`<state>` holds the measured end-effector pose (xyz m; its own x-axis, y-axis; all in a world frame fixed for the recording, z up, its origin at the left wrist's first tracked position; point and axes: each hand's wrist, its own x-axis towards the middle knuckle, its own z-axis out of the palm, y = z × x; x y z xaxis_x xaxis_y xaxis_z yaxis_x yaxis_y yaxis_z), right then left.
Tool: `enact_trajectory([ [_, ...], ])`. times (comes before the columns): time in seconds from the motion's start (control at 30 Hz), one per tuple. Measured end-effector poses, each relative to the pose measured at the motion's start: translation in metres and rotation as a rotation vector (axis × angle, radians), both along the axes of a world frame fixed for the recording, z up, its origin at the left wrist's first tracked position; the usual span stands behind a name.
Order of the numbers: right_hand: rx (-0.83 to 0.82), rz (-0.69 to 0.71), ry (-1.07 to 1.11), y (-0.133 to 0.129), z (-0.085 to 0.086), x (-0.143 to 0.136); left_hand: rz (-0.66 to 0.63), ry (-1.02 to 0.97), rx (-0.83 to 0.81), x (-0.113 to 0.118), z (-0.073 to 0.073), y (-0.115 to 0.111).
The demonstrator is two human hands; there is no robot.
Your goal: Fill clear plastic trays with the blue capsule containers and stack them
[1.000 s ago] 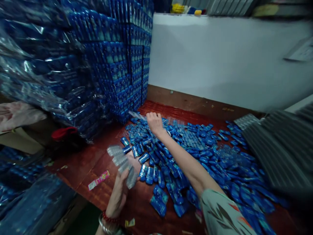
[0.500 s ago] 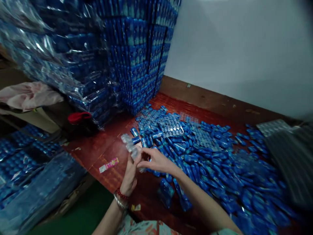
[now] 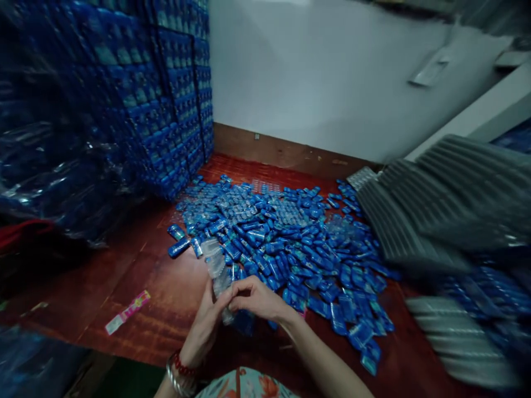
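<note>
A strip of clear, bumpy moulded plastic [image 3: 214, 260] rises from my left hand [image 3: 205, 318], whose fingers are closed round its lower end. My right hand [image 3: 257, 298] meets the left one there, thumb and fingertips pinched together at the strip's bottom end. What exactly the right fingertips grip is hidden. Just beyond both hands spreads a heap of small, shiny blue packs [image 3: 286, 260], with clear bubbled plastic sheets [image 3: 236, 204] lying among them. Two blue packs [image 3: 178, 247] rest at the heap's left edge.
Tall stacks of blue packs [image 3: 174, 94] stand at the left, partly in glossy film. Ridged grey trays [image 3: 418, 204] are piled at the right, with another tray [image 3: 460, 337] lower down. A pink and yellow strip [image 3: 128, 312] lies on the reddish floor [image 3: 157, 276]. A white wall [image 3: 307, 77] closes the back.
My view has swung to the right, bringing the grey trays further into sight. Both hands stay together at the clear plastic strip, now lower in the picture.
</note>
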<state>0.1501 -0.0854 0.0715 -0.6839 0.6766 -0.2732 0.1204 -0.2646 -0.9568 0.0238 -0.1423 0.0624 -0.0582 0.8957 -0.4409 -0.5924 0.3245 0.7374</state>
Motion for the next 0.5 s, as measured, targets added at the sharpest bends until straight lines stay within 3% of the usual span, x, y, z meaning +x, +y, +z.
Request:
enact_trajectory([
  [0.1,0.054,-0.047,-0.035,-0.009,0.001,0.012,-0.013,-0.015,-0.071,0.009,-0.007,0.000],
  [0.2,0.268,-0.148,-0.210,-0.017,0.000,0.026,-0.028,-0.069,-0.131,0.018,-0.012,-0.002],
  [0.3,0.456,-0.284,-0.372,-0.024,0.002,0.043,-0.076,-0.122,-0.114,0.026,-0.006,-0.004],
  [0.43,0.447,-0.428,-0.317,-0.032,0.018,0.060,-0.066,-0.071,-0.066,0.034,0.001,0.004],
  [0.5,0.442,-0.382,-0.285,-0.034,0.024,0.060,-0.042,0.005,-0.059,0.036,-0.004,0.010],
])
